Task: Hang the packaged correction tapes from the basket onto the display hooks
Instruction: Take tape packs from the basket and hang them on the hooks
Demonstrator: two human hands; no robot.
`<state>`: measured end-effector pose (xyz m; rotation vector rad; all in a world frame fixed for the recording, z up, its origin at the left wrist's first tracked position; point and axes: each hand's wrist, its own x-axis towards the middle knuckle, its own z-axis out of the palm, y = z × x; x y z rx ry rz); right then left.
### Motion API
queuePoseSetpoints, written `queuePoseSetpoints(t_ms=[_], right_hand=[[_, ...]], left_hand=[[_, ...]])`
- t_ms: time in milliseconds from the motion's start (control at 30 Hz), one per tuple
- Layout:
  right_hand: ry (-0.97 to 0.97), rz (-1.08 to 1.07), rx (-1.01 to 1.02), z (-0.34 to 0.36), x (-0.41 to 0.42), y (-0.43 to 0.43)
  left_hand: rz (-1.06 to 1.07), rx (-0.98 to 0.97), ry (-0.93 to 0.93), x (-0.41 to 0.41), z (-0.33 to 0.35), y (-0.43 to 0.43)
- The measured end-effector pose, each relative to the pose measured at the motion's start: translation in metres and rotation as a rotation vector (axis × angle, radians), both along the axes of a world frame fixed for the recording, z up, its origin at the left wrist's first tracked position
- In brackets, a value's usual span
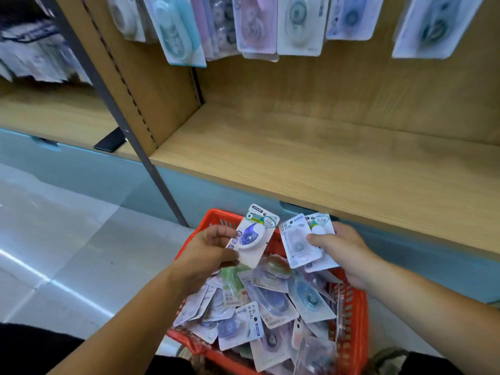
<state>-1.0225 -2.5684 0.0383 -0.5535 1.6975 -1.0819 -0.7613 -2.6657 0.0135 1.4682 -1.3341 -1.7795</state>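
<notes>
A red plastic basket [351,315] at the bottom centre is heaped with several packaged correction tapes [273,301]. Above it, my left hand [208,250] pinches a white and blue packaged tape [253,235] by its left edge. My right hand [341,250] grips two packs fanned together [300,246], thumb on the front one. More packaged tapes hang on display hooks [257,25] along the top of the wooden back panel; the hooks themselves are hidden behind the packs.
A bare wooden shelf [338,161] runs under the hanging packs, with a light blue cabinet front [221,196] below it. A grey upright post [130,123] and a wooden divider stand to the left. A dark phone [109,142] lies on the left shelf. Pale floor at left.
</notes>
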Motion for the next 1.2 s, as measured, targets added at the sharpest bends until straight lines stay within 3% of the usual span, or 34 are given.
queuePoseSetpoints(t_ms=[133,567,733,967,1100,1200], right_hand=[[-0.082,0.038,-0.066,0.035,0.013,0.015],[0.108,-0.112,-0.567,0.192,-0.050,0.040],[0.154,-0.222,-0.686,0.229,-0.089,0.054],[0.350,-0.366,-0.783,0.254,-0.146,0.085],[0.592,-0.571,-0.758,0.262,-0.191,0.111],[0.666,-0.734,-0.768,0.260,-0.214,0.122]], left_hand=[[-0.078,-0.093,0.193,-0.016,0.041,0.021],[0.017,-0.262,0.435,-0.144,0.178,0.037],[-0.144,-0.261,0.543,-0.201,0.220,0.041],[-0.310,-0.351,0.526,-0.276,0.259,0.060],[-0.473,-0.474,0.444,-0.321,0.279,0.061],[-0.521,-0.552,0.453,-0.358,0.292,0.068]])
